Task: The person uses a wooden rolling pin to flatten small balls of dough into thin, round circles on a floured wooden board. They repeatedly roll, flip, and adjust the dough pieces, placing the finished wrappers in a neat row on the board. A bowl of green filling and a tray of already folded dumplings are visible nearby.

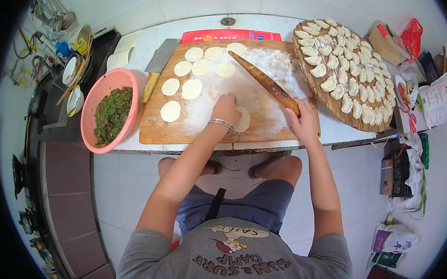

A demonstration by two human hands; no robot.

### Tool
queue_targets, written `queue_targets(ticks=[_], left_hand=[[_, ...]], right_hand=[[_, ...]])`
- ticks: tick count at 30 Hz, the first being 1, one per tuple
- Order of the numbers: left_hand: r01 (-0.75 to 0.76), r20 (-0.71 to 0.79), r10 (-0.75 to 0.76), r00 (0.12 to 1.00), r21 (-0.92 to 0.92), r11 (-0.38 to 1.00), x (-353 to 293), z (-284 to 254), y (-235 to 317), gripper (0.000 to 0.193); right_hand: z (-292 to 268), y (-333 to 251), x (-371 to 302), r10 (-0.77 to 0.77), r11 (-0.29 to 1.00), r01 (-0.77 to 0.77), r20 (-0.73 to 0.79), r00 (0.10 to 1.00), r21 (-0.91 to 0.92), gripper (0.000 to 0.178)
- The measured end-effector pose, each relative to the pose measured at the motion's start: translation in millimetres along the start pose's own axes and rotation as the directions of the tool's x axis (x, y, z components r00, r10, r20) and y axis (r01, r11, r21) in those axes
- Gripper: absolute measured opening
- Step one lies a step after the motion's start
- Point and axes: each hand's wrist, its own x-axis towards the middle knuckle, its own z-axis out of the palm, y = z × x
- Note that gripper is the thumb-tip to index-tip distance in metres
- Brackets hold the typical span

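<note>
My right hand (303,122) is closed round the near end of a tapered wooden rolling pin (264,82), which slants away to the left over the floured cutting board (203,133). My left hand (226,110), fingers curled, is at the left edge of a round dough wrapper (242,121) and seems to pinch it; the fingertips are partly hidden. Several more flat wrappers (191,89) lie on the board's left and far side. Small dough pieces (283,57) sit in flour at the far right.
A pink bowl (89,115) of chopped green filling stands left of the board. A cleaver (162,55) rests along the board's left edge. At the right, a round wooden tray (331,107) carries rows of dumplings, overlapping the board's corner. A red strip (188,36) lies behind.
</note>
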Motion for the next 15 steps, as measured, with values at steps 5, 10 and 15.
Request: queue_targets(ticks=[5,10,15], left_hand=[[-0.192,0.057,0.184,0.981,0.205,0.960,-3,-7,-1,0.021],[-0.074,-0.070,0.068,0.995,-0.089,0.993,-18,-14,-9,0.026],[0.021,-0.255,0.011,0.967,0.123,0.992,-59,-42,-27,0.034]], right_hand=[[-2,-4,-2,0.012,1.000,-0.012,0.000,1.000,0.002,0.029],[-1,-5,0,-0.041,0.998,0.042,0.026,0.999,-0.055,0.029],[-12,-19,0,-0.138,0.970,0.178,0.235,0.962,-0.163,0.032]])
